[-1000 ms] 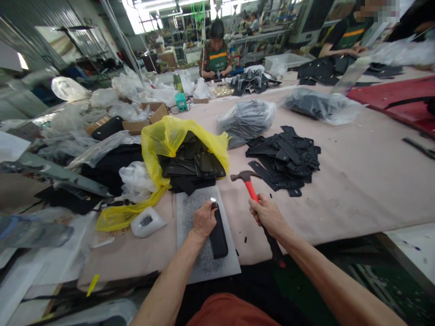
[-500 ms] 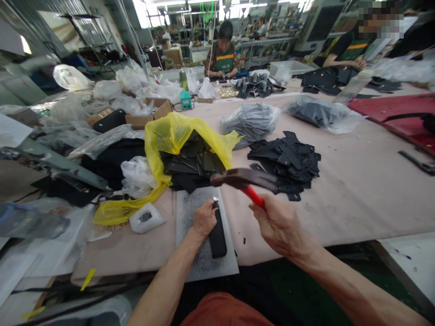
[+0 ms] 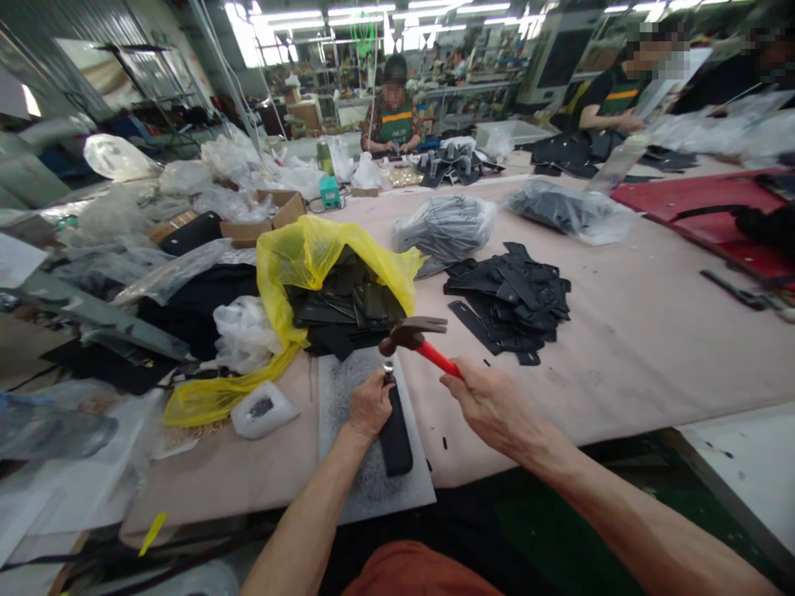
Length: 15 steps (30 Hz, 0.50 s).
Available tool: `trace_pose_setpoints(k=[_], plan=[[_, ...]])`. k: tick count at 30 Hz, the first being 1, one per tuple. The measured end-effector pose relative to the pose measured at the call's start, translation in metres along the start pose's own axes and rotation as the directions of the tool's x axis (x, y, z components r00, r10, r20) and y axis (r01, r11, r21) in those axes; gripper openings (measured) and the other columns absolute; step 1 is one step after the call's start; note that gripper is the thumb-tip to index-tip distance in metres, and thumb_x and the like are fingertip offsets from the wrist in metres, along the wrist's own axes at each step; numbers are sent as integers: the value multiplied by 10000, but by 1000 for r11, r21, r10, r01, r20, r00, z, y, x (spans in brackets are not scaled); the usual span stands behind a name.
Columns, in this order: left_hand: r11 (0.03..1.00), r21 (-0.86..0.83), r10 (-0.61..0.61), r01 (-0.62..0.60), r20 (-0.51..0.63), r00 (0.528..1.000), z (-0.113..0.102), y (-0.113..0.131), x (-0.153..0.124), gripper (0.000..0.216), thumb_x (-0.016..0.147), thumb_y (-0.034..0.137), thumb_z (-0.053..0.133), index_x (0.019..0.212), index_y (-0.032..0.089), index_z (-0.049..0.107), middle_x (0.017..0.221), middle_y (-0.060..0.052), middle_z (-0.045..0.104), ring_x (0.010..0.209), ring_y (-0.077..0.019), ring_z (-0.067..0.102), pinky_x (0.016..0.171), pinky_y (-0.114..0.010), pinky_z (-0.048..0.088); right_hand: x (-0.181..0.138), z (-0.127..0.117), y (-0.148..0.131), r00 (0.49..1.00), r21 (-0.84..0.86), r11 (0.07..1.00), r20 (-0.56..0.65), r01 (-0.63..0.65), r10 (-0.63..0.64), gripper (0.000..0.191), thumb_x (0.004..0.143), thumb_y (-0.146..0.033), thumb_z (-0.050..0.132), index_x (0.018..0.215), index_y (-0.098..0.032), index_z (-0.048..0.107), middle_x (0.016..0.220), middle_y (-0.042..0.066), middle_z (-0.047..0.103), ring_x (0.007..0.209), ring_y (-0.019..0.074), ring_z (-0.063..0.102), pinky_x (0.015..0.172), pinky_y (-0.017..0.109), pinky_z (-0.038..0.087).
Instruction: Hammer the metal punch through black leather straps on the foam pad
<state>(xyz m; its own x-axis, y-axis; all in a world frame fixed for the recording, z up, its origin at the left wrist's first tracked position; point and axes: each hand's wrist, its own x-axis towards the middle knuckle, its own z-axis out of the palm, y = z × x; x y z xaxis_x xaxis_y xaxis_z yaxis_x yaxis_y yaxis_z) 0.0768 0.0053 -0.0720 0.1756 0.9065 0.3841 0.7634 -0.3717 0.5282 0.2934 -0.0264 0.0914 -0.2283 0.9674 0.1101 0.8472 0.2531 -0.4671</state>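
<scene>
My right hand [image 3: 490, 404] is closed round the red handle of a claw hammer [image 3: 438, 358]. The hammer's dark head hangs just over a short metal punch [image 3: 388, 369], whose shiny top sticks up from my left hand [image 3: 371, 404]. The left fingers are closed on the punch, and its lower end is hidden. Below the punch lies a black strap-like piece [image 3: 396, 443], on a speckled white board [image 3: 354, 492] at the table edge.
A yellow bag [image 3: 273, 257] of black pieces lies behind the board, with a pile of black strips [image 3: 522, 298] to its right. Clear bags [image 3: 444, 223] stand farther back. A small white packet [image 3: 264, 410] sits left. A co-worker [image 3: 392, 116] sits across the table.
The hammer has swung down and left, so its head is now close above the punch. My left hand stays in place on the punch. The view has shifted slightly.
</scene>
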Motion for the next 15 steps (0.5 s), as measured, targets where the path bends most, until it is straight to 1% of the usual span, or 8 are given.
trace_pose_setpoints(k=[2,4,7,9,10,12,14,15], plan=[[1000,-4,-7,7,-2,1000,1,-1,-1,118,875,148,516,949,201,591,845,-61,684,780,-219,669,692,-324,525,0,17,17,989,97,984,12,-150,150,212,938,-355,399,791,-221,472,590,-20,498,520,139,431,527,267,209],[1000,-15,-10,10,-5,1000,2,-3,-2,134,879,145,506,965,197,594,866,-61,690,803,-216,674,713,-327,536,-2,40,39,959,135,950,72,-281,273,221,930,-366,409,772,-224,469,583,-19,496,539,146,451,529,261,224],[1000,-24,-11,11,-9,1000,5,-5,-2,168,881,135,490,991,186,606,900,-74,697,856,-224,680,757,-345,552,-10,73,70,904,68,908,151,-414,400,226,945,-346,402,798,-210,507,623,3,537,587,155,488,551,263,248],[1000,-26,-14,14,-10,1000,5,-5,-2,182,881,136,482,994,179,618,926,-86,703,887,-233,682,784,-362,558,-16,87,82,881,-46,894,152,-446,447,225,959,-319,389,879,-186,552,693,36,580,629,169,513,571,272,264],[999,-32,-19,19,-13,1000,5,-6,-1,190,883,138,476,997,175,624,946,-92,707,905,-237,683,799,-369,559,-18,91,84,890,-103,898,124,-428,439,219,959,-301,395,944,-169,569,763,63,605,673,183,531,590,279,281],[998,-53,-39,38,-21,999,4,-6,0,205,888,149,465,1003,170,632,981,-101,712,933,-241,684,824,-378,560,-19,96,80,933,-188,919,31,-346,357,237,941,-261,439,1102,-141,565,957,124,623,815,225,559,662,304,329],[996,-68,-65,64,-25,998,4,-6,2,216,890,161,455,1004,168,638,991,-103,715,939,-239,686,836,-382,560,-17,98,66,973,-195,953,-48,-231,226,329,910,-241,503,1225,-146,527,1155,158,575,992,268,536,778,347,360],[995,-70,-73,71,-24,997,3,-6,2,218,892,168,452,1000,168,641,989,-103,717,938,-238,687,840,-383,560,-16,99,57,984,-169,970,-61,-173,165,372,898,-248,532,1258,-159,512,1211,155,552,1052,279,513,830,367,360]])
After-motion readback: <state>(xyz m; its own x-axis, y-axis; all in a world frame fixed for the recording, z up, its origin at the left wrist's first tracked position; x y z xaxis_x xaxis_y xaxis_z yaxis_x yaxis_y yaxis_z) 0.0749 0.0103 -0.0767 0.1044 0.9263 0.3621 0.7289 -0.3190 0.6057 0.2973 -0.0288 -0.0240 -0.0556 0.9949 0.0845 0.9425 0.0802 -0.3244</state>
